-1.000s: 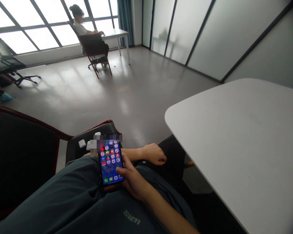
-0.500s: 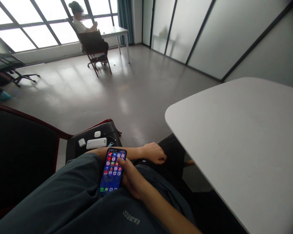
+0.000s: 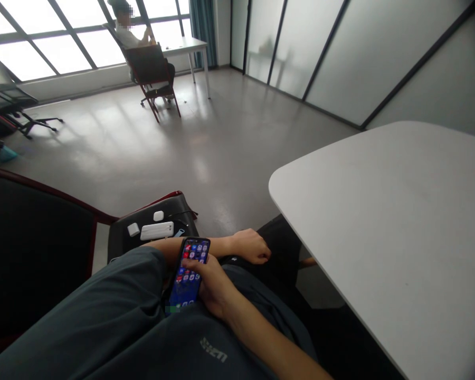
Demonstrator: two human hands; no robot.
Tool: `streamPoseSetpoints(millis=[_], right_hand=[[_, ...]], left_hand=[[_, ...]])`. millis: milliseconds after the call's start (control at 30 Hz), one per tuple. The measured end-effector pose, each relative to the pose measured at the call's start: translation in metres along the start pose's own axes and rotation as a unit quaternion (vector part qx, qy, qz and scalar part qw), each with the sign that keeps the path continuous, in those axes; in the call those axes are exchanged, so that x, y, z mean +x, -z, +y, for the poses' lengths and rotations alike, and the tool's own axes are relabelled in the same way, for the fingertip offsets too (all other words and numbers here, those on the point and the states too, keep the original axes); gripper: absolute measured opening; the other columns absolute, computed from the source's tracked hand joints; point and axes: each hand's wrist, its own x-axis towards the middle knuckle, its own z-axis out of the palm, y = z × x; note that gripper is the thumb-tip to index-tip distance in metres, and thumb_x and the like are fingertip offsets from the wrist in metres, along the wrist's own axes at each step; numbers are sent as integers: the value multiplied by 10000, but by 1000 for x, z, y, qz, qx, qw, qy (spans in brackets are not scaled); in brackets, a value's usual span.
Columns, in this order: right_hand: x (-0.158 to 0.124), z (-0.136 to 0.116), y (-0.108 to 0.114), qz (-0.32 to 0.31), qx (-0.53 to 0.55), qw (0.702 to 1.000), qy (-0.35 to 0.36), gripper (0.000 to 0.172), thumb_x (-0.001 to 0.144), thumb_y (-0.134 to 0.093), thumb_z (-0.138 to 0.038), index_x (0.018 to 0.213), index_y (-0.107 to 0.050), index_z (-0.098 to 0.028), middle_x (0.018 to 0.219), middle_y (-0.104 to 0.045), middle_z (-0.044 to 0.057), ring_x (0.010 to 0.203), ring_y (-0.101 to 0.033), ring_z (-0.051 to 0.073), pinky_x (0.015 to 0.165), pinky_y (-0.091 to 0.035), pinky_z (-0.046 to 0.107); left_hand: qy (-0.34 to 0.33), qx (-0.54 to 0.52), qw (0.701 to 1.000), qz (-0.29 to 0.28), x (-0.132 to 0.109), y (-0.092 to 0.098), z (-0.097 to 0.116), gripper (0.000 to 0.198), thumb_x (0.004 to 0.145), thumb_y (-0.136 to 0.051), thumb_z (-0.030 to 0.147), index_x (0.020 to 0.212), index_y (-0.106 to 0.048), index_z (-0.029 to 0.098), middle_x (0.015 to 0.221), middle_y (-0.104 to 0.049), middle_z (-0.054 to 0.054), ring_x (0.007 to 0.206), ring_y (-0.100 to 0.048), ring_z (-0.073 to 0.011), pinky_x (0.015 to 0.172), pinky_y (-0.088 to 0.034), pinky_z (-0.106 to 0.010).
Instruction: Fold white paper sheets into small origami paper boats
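Phone (image 3: 188, 274) is gripped in closed fingers of right hand (image 3: 212, 284) and browsed by thumb; left hand (image 3: 251, 247) is rested half-curled, empty. Steady tapping is needed.

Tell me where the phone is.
Head view, low centre-left: the phone is held in the right hand over the lap, with the left hand to its right.
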Motion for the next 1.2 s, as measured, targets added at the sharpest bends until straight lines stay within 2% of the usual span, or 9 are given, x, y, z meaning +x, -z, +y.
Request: streamPoseSetpoints(millis=[67, 200, 333, 533, 733, 900, 1033, 1200], right_hand=[[-2, 0, -3, -25, 1, 1000, -3, 559, 626, -901, -225, 1132, -674, -150, 962, -759, 55, 852, -720, 219, 876, -563, 387], [-4, 1, -7, -27, 35, 999, -9, 469, 661, -797, -190, 1107, -652, -174, 953, -754, 34, 868, -713, 222, 899, -553, 405], [-6, 0, -10, -49, 40, 998, 3, 468, 633, -754, -144, 1085, -641, -183, 955, -751, 35, 947, -709, 252, 938, -542, 434], [-10, -5, -7, -80, 45, 995, 30, 422, 698, -726, -149, 1116, -670, -156, 1005, -754, 65, 979, -706, 251, 983, -517, 427], [-13, -4, -5, -125, 36, 991, 35, 377, 752, -701, -192, 1128, -687, -169, 1076, -750, 80, 1040, -694, 268, 1004, -500, 448], [-13, 0, -6, -115, 41, 991, 48, 392, 743, -712, -189, 1132, -662, -190, 1086, -748, 67, 1066, -681, 269, 1026, -484, 457], [-12, 2, -7, -136, 33, 988, 60, 461, 750, -735, -171, 1203, -655, -191, 1122, -743, 56, 1055, -682, 249, 1043, -474, 431], [-8, 3, -5, -140, 16, 988, 68, 480, 784, -764, -215, 1249, -646, -227, 1114, -747, 41, 1005, -695, 245, 969, -515, 412]], left_hand=[[-4, 3, 1000, 3, 0, -1, 0, 226, 926, -589, 395, 997, -788, 313, 915, -796, -12, 702, -699, -177, 524, -395, -277], [-9, 6, 1000, 0, 1, -6, -2, 234, 931, -581, 396, 1007, -785, 310, 935, -797, -16, 737, -712, -185, 533, -400, -278], [-14, 0, 1000, -1, 2, -9, -3, 226, 927, -581, 389, 1002, -781, 315, 914, -795, -12, 735, -708, -183, 544, -402, -276], [-14, -2, 1000, 5, 1, -9, -2, 215, 926, -583, 379, 973, -782, 315, 905, -795, -7, 713, -698, -176, 534, -374, -272], [-8, -6, 1000, -8, 1, -8, -1, 243, 938, -558, 377, 1008, -785, 325, 947, -796, -10, 761, -706, -180, 565, -401, -276], [-11, -3, 1000, -10, 1, -8, -1, 241, 936, -566, 385, 1018, -784, 322, 942, -796, -11, 776, -715, -187, 560, -403, -280], [-14, 0, 1000, -2, 0, -9, -1, 232, 932, -575, 380, 1009, -786, 320, 925, -795, -9, 760, -717, -189, 538, -395, -285], [-14, 10, 1000, 8, -2, -6, 0, 225, 927, -572, 374, 968, -782, 305, 895, -792, 4, 714, -714, -194, 492, -353, -298]])
